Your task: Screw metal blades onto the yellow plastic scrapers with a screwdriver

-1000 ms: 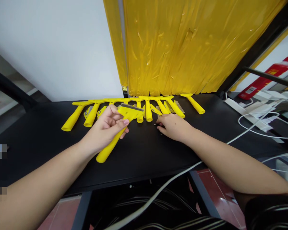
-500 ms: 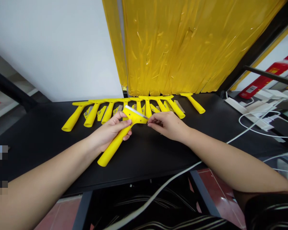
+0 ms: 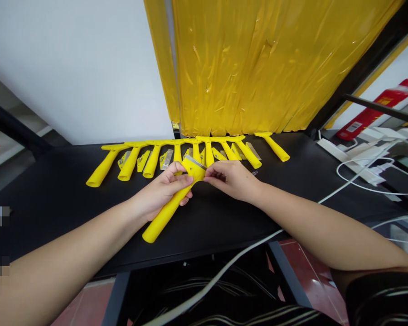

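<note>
My left hand (image 3: pixel 168 185) is wrapped round the neck of a yellow scraper (image 3: pixel 166 211), thumb on its front. The handle slants down to the left, and a metal blade strip runs along the top edge of its head. At the right end of that head my right hand (image 3: pixel 234 179) is closed in a pinch, its fingertips against the corner. Whether a small part is between them is hidden. Behind both hands, a row of yellow scraper handles (image 3: pixel 104 168) lies on the black table (image 3: pixel 211 226), with small yellow blade-holder pieces (image 3: pixel 143 160) and metal blades (image 3: pixel 254 152) among them.
Another yellow handle (image 3: pixel 277 147) lies apart at the right. A white power strip (image 3: pixel 348 160) with cables stands at the right edge, near a red bottle (image 3: pixel 374 110). A white cable (image 3: pixel 238 257) crosses the table's front edge. Yellow plastic sheeting (image 3: pixel 258 68) rises behind.
The scraper has shifted slightly right and down, and its head is turned a little. My right fingers have moved left and now cover the head's right corner.
</note>
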{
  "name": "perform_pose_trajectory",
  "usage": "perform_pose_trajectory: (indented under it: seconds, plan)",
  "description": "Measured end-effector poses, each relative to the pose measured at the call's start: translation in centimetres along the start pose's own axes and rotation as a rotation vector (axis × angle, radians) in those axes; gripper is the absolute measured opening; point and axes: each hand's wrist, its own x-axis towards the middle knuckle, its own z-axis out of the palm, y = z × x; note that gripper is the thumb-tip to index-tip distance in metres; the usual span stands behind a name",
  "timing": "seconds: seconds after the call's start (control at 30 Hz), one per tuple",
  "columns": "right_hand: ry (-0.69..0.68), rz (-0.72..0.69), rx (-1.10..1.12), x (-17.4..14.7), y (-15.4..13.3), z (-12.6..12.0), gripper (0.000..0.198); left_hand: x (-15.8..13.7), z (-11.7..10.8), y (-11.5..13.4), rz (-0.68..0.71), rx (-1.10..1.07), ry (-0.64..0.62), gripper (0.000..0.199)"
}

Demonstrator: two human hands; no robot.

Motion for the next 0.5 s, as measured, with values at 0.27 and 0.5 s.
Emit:
perform_pose_trajectory:
  seconds: [0.27,0.5]
  plan:
    - [-0.017,-0.082,-0.058,-0.1,0.2,-0.2,0.011,-0.5,0.3,0.2,0.016,0.04,-0.02,0.042]
    - [0.011,0.11,0.247,-0.1,1.4,-0.1,0.038,-0.7,-0.6,-0.1,-0.014,0.053,-0.117,0.038]
